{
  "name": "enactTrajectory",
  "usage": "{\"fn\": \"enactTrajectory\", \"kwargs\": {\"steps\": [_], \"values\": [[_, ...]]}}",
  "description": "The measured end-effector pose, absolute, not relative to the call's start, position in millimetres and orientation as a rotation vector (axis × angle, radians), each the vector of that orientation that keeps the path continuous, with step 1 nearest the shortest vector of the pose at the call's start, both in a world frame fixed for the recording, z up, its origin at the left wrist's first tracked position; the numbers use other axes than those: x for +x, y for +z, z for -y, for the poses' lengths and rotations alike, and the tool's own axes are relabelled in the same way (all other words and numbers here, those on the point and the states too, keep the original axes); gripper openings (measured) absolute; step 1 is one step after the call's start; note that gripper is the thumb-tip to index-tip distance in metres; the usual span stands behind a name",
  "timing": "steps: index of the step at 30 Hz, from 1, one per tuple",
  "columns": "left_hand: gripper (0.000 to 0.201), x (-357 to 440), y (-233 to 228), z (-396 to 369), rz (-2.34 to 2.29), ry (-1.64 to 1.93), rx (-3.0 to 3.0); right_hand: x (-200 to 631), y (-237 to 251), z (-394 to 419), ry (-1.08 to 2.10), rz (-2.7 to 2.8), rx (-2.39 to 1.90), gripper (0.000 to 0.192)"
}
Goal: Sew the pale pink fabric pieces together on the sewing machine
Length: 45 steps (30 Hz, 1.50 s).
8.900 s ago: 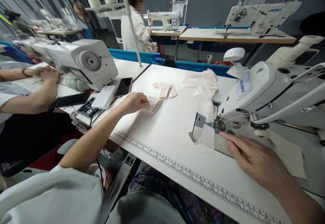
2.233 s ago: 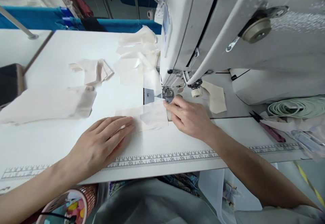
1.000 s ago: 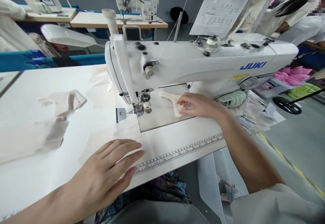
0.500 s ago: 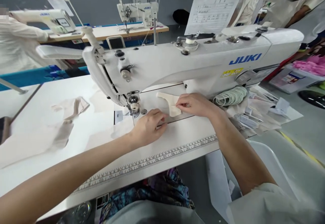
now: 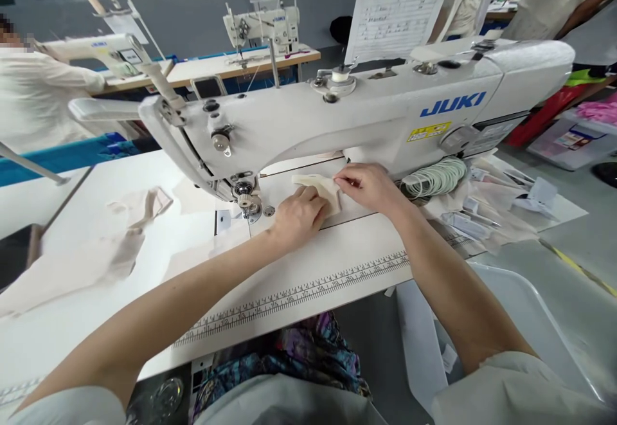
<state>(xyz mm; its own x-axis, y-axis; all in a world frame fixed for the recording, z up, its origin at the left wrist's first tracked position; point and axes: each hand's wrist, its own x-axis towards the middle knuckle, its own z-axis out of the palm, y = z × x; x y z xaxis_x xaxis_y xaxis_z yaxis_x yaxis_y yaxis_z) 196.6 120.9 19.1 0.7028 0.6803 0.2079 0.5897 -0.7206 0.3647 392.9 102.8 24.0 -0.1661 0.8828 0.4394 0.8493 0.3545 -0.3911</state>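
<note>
A small, curved cream fabric piece (image 5: 332, 195) lies on the bed of a white sewing machine (image 5: 308, 116), to the right of the needle and presser foot (image 5: 247, 203). My left hand (image 5: 299, 218) rests on its left part, fingers bent and pressed down on the cloth. At its upper right edge, my right hand (image 5: 369, 186) pinches the cloth between thumb and fingertips. The left hand covers some of the piece.
Pale cut fabric pieces (image 5: 96, 258) lie on the left of the table. Right of the machine are a coil of pale green cord (image 5: 436, 177) and a labelled fabric pile (image 5: 486, 209). A ruler strip (image 5: 308, 296) follows the front edge; a white bin (image 5: 414, 341) stands below.
My left hand has moved right and up, from beside the cream piece onto it. My right hand has shifted to the piece's upper right edge. The camera view has shifted slightly.
</note>
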Motion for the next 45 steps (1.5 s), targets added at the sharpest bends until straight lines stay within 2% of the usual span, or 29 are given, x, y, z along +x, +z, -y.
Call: {"fn": "enactTrajectory", "kwargs": {"steps": [7,32,40,45], "values": [[0.016,208,21,-135,-1.095,0.625,2.261,391,23,-101,0.109,2.042,-1.481,0.024],[0.018,203,23,-137,-1.037,0.631,1.656,382,23,-99,0.232,2.082,-1.455,0.02],[0.015,203,25,-137,-1.053,0.579,1.738,382,21,-99,0.171,2.086,-1.455,0.019],[0.014,194,20,-136,-1.093,0.515,2.053,384,20,-102,-0.039,1.888,-1.549,0.024]]}}
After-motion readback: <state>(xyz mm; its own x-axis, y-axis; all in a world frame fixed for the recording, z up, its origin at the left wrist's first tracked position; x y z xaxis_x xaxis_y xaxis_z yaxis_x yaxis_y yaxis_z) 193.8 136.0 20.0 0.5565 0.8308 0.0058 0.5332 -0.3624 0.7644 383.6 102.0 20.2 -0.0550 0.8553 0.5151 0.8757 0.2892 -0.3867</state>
